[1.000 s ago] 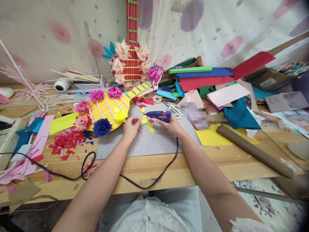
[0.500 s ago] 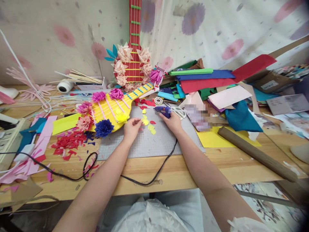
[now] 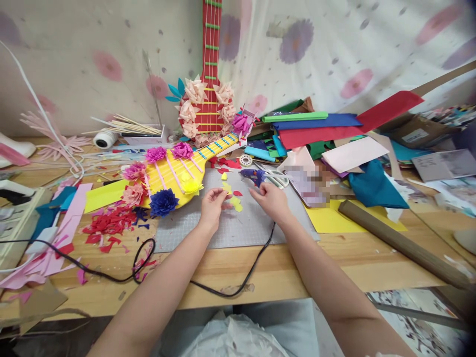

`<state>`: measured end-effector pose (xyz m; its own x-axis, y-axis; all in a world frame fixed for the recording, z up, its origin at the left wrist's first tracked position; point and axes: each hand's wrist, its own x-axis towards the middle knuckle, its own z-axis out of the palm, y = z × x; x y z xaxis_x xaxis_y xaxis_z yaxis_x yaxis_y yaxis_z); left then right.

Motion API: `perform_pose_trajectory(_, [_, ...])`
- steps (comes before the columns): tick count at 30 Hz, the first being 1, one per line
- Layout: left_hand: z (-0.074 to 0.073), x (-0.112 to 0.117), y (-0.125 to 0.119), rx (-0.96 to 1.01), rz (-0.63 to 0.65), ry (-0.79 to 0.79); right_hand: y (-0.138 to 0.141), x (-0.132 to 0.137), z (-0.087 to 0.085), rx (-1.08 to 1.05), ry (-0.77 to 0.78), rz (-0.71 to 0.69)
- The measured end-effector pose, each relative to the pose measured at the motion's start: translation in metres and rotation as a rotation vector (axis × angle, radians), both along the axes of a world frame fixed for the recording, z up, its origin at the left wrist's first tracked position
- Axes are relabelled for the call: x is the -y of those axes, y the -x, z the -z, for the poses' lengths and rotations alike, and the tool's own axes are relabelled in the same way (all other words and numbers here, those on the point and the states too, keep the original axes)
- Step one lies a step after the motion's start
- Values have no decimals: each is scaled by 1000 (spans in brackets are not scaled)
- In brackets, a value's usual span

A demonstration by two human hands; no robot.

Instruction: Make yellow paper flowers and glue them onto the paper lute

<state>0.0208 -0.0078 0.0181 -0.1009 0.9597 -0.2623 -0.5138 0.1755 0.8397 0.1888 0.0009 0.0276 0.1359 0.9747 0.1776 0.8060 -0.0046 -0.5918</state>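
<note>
My left hand (image 3: 213,203) rests on the grey cutting mat (image 3: 238,228), its fingertips pinched on a small yellow paper piece. More yellow paper scraps (image 3: 235,203) lie just right of it. My right hand (image 3: 272,199) hovers over the mat with loosely curled fingers and holds nothing. The blue glue gun (image 3: 253,175) lies on the mat just beyond that hand, its black cord (image 3: 256,258) trailing off the table edge. A yellow paper guitar (image 3: 174,173) decorated with paper flowers lies left of my left hand.
A red paper guitar (image 3: 208,94) leans on the wall. Stacked coloured sheets (image 3: 316,126), scissors (image 3: 275,176) and a tape roll (image 3: 244,160) lie behind the mat. Red scraps (image 3: 107,223) lie at left, and a brown cardboard tube (image 3: 401,243) at right.
My right hand carried the glue gun away from the yellow pieces, laid it on the mat and let go. It has come back toward my left hand. The camera tilted slightly.
</note>
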Motion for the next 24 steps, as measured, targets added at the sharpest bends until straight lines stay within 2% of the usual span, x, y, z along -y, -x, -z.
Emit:
perform_pose_trajectory(3, [0,0,-2,143,3,61,19,-2,3,-351,-11,-174])
perform_pose_trajectory(5, [1,-1,-3,222,13,95,33,-3,5,-644,40,-232])
perform_pose_trajectory(8, [2,-2,-4,288,22,106,53,-5,7,-993,134,-199])
perform_pose_trajectory(10, [3,-2,-4,310,17,102,65,-4,6,-1143,164,-151])
perform_pose_trajectory(15, [1,-3,-1,312,5,91,83,-3,4,-1309,133,-96])
perform_pose_trajectory(18, [-3,0,-2,187,-6,53,84,-5,4,-1343,127,-78])
perform_pose_trajectory(20, [-8,5,-4,19,-8,-39,81,-9,3,-1364,129,-56])
perform_pose_trajectory(24, [-28,8,3,-337,-38,-365,72,-15,0,-1385,134,-46])
